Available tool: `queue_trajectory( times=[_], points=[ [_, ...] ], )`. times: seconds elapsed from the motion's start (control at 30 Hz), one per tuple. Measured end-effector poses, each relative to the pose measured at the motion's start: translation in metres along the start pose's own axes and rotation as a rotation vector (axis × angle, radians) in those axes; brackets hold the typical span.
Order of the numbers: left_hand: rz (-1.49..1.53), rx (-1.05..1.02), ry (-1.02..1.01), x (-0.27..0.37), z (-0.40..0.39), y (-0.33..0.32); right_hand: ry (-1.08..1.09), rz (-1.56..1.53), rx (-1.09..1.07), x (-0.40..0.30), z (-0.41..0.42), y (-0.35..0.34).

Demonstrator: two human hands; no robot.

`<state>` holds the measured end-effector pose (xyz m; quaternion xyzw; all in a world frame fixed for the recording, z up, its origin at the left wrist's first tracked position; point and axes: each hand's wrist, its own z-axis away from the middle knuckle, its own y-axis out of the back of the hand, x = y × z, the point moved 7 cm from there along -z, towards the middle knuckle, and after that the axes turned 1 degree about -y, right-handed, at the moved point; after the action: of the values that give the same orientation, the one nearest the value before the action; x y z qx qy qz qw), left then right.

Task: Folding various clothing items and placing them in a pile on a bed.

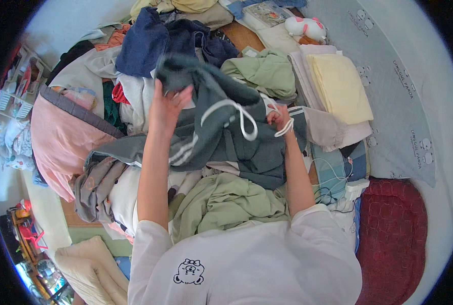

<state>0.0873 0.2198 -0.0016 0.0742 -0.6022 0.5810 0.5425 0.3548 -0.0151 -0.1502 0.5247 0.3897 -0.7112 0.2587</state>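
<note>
A dark green garment point(226, 126) with white stripes and a white drawstring point(247, 122) is spread between my hands, its upper part blurred. My left hand point(171, 101) is raised at its upper left edge, palm up and fingers spread; whether it grips the cloth is unclear. Across from it, my right hand point(279, 116) has curled fingers around the white cord and striped edge of the garment. Light green cloth point(230, 202) lies crumpled below, near my body. Navy clothing point(173, 42) and a light green garment point(262, 70) lie beyond.
Folded yellow point(339, 87) and pale cloths are stacked at the right, with a white plush toy point(305, 28) behind. White cables and a power strip point(356, 189) lie by a dark red cushion point(392, 236). Pink fabric point(64, 141) is heaped at the left, near white baskets point(16, 101).
</note>
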Motion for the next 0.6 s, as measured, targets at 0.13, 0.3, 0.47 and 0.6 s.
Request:
queue_trajectory(
  times=[0.13, 0.3, 0.47, 0.6],
  points=[
    [-0.176, 0.126, -0.212, -0.024, -0.033, 0.052, 0.088, -0.067, -0.001, -0.010, 0.013, -0.022],
    [-1.147, -0.163, -0.229, -0.101, 0.014, 0.058, 0.092, 0.077, 0.138, -0.023, 0.016, -0.021],
    [-1.122, -0.039, -0.268, -0.118, 0.028, 0.082, 0.096, 0.144, 0.165, -0.022, 0.017, -0.023],
    [-0.984, 0.026, -0.205, -0.115, 0.020, 0.096, 0.170, 0.271, 0.130, -0.025, 0.017, -0.039]
  ],
)
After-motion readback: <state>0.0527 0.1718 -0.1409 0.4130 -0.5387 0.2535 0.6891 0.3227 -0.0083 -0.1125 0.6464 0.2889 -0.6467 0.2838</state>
